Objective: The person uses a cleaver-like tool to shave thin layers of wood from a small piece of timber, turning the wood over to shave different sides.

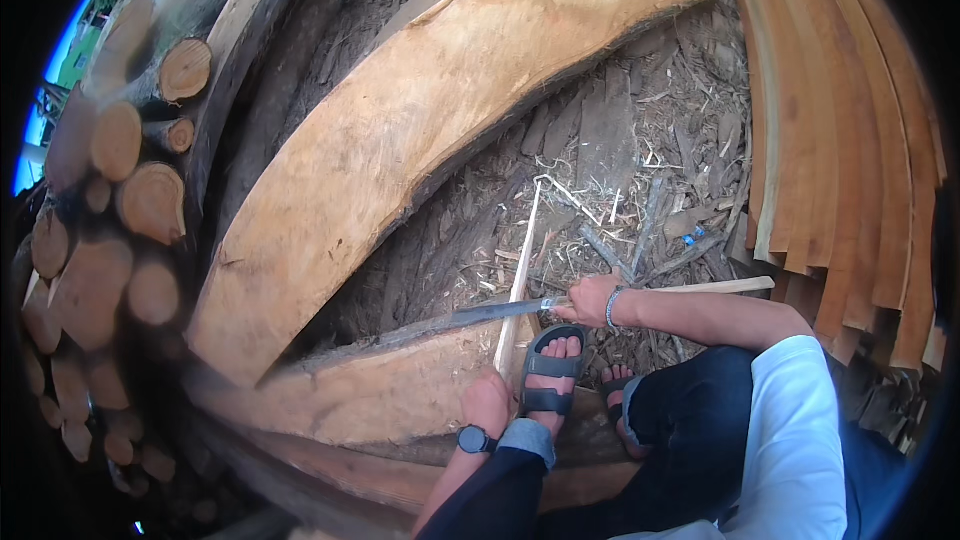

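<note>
My left hand (487, 401), below a dark watch, is closed near the lower end of a thin pale wooden strip (522, 265). The strip slants up and away, and its far end is bent over with a splinter peeling to the right. Closed round a long-handled knife (500, 310) is my right hand (592, 298), with a bracelet at the wrist. The blade lies across the strip, pointing left. A pale wooden handle (720, 287) shows past my right forearm. Beside the strip, my sandalled foot (552, 372) rests on a sawn slab (390, 390).
A large curved slab (400, 130) arches across the middle. Stacked logs (117, 140) rise at the left, and long reddish planks (840, 120) lie piled at the right. Bark, shavings and sticks (650, 220) litter the ground ahead, with a small blue scrap (693, 236) among them.
</note>
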Demonstrator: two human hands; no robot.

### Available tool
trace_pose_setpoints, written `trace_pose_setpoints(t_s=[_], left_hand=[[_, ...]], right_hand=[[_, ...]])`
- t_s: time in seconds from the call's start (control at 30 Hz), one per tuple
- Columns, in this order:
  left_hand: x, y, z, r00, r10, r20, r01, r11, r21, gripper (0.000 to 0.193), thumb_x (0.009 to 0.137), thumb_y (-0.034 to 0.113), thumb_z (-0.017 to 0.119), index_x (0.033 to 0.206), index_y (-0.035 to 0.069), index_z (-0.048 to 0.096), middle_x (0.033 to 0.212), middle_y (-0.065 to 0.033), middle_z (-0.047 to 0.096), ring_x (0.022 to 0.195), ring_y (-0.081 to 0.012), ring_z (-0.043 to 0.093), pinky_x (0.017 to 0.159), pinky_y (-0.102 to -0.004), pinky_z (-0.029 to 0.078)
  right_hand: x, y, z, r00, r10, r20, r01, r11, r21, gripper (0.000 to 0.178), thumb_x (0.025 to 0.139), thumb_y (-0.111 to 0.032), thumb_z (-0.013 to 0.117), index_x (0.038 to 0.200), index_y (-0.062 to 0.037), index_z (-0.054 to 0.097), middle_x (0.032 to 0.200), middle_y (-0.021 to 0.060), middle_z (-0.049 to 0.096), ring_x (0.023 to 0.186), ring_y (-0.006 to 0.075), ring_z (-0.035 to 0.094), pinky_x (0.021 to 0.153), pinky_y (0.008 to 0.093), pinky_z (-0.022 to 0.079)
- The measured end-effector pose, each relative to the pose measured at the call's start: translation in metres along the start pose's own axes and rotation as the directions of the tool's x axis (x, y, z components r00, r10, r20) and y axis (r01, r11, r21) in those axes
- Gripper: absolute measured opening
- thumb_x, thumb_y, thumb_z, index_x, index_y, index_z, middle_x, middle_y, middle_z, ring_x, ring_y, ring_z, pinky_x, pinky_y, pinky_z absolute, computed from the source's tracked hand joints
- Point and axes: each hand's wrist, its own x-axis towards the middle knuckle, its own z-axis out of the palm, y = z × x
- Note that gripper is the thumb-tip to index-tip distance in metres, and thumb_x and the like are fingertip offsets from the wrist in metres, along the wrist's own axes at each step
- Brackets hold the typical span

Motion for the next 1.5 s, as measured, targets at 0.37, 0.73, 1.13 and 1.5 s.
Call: trace_pose_setpoints(t_s=[0.37,0.73,1.13,1.5], left_hand=[[0.001,0.008,0.008,0.999,0.040,-0.029,-0.040,0.999,0.012,0.035,0.091,0.035,0.061,0.094,0.001,0.054,0.071,-0.0172,0.068,0.066,-0.0344,0.069,0.058,-0.0437,0.056],[0.003,0.005,0.004,0.998,0.040,-0.058,-0.039,0.999,0.014,0.033,0.091,0.032,0.060,0.093,0.001,0.053,0.070,-0.0158,0.068,0.065,-0.0335,0.069,0.058,-0.0435,0.055],[0.002,0.008,0.003,0.998,0.045,-0.050,-0.045,0.999,0.005,0.030,0.091,0.029,0.059,0.093,-0.001,0.053,0.069,-0.0167,0.067,0.064,-0.0330,0.069,0.056,-0.0415,0.056],[0.005,0.013,0.007,0.994,0.075,-0.084,-0.069,0.995,0.071,0.028,0.092,0.028,0.058,0.092,0.000,0.053,0.066,-0.0138,0.067,0.062,-0.0299,0.070,0.054,-0.0387,0.056]], right_hand=[[-0.001,0.029,0.003,0.999,0.014,-0.044,-0.017,0.998,-0.061,0.071,0.096,-0.060,0.037,0.081,0.0005,0.072,0.081,0.0234,0.070,0.080,0.0405,0.070,0.074,0.0491,0.056],[-0.001,0.026,-0.015,0.994,0.106,-0.019,-0.106,0.994,-0.013,0.071,0.098,-0.058,0.036,0.088,0.0026,0.071,0.083,0.0265,0.069,0.083,0.0408,0.069,0.077,0.0492,0.056],[0.003,0.030,-0.014,0.996,0.090,-0.028,-0.091,0.995,-0.039,0.071,0.097,-0.060,0.036,0.093,0.0008,0.071,0.085,0.0252,0.069,0.084,0.0395,0.069,0.075,0.0494,0.056],[-0.004,0.013,0.022,0.983,-0.132,-0.124,0.118,0.986,-0.117,0.073,0.095,-0.062,0.037,0.079,0.0000,0.072,0.078,0.0260,0.068,0.077,0.0417,0.069,0.073,0.0495,0.056]])
